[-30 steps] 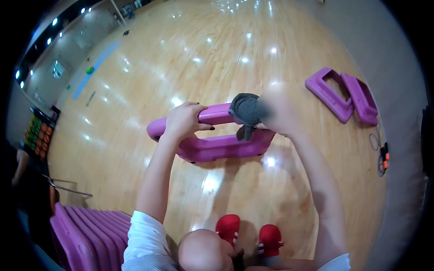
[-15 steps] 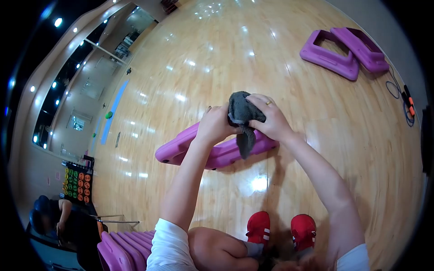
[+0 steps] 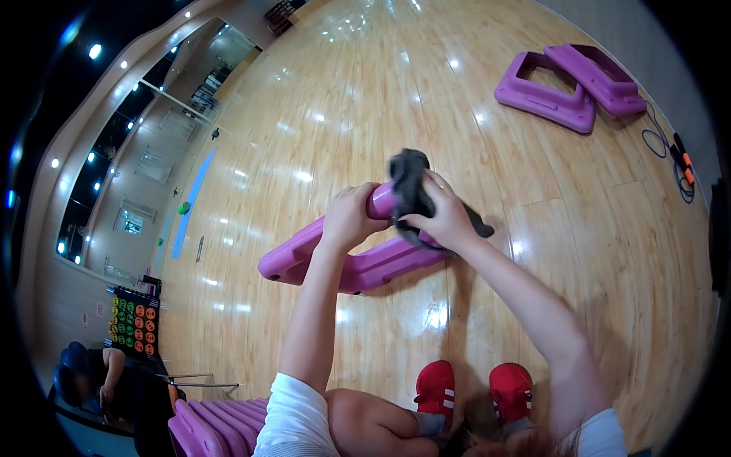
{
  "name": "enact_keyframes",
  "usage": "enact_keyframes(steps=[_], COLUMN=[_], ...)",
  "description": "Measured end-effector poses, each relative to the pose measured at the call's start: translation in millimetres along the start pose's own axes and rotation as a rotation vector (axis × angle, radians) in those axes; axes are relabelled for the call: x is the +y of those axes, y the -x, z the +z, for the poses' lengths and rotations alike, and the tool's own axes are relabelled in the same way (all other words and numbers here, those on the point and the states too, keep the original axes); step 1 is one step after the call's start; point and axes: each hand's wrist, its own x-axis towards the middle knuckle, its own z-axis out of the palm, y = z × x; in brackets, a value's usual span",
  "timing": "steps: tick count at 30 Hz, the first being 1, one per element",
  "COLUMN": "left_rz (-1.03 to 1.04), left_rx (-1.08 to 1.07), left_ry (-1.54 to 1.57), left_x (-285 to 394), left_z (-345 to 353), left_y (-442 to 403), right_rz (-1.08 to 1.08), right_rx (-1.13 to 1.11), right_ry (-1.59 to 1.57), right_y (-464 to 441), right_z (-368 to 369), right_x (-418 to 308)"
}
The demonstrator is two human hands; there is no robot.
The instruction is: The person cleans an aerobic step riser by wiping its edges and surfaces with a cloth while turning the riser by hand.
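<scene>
A pink plastic frame stands tilted on the wooden floor in front of me, its rectangular opening facing up towards me. My left hand is wrapped round its upper bar, near the middle. Just to the right, my right hand grips a dark grey cloth that is folded over the same bar. One end of the cloth sticks out to the right beyond my fingers. The bar's right end is hidden behind the cloth and hand.
Two pink frames lie overlapping at the upper right, beside a cord with orange-and-black handles. Stacked pink frames stand at the lower left near a seated person and a weight rack. My red shoes are below.
My left hand has gone from beside the cloth to a grip on the bar. The cloth, bunched between both hands half a second ago, now wraps the bar under my right hand.
</scene>
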Motion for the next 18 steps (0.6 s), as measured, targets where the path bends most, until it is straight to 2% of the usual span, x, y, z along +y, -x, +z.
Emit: enact_keyframes(steps=[3, 5, 7, 9, 10, 17, 18], left_rz=[0.004, 0.131, 0.172, -0.05, -0.04, -0.009, -0.055], left_rx=[0.005, 0.109, 0.125, -0.025, -0.009, 0.017, -0.017], left_ry=[-0.076, 0.118, 0.132, 0.024, 0.041, 0.07, 0.042], left_x=[-13.4, -5.9, -11.3, -15.6, -16.1, -13.8, -15.0], left_z=[6.7, 2.0, 4.7, 5.0, 5.1, 2.0, 2.5], left_y=[-2.0, 2.0, -2.9, -3.5, -4.3, -6.7, -7.4], right_rz=[-0.194, -0.159, -0.186, -0.103, -0.017, -0.015, -0.015], right_rx=[-0.054, -0.119, -0.129, -0.173, -0.19, -0.257, -0.255], right_ry=[0.171, 0.222, 0.216, 0.097, 0.044, 0.031, 0.03], right_y=[-28.2, -31.9, -30.3, -28.4, -25.1, -27.8, -28.5], right_z=[9.6, 10.7, 5.9, 0.3, -2.0, -10.3, -10.4], right_x=[-20.7, -18.0, -12.8, -3.4, -1.2, 3.3, 2.9])
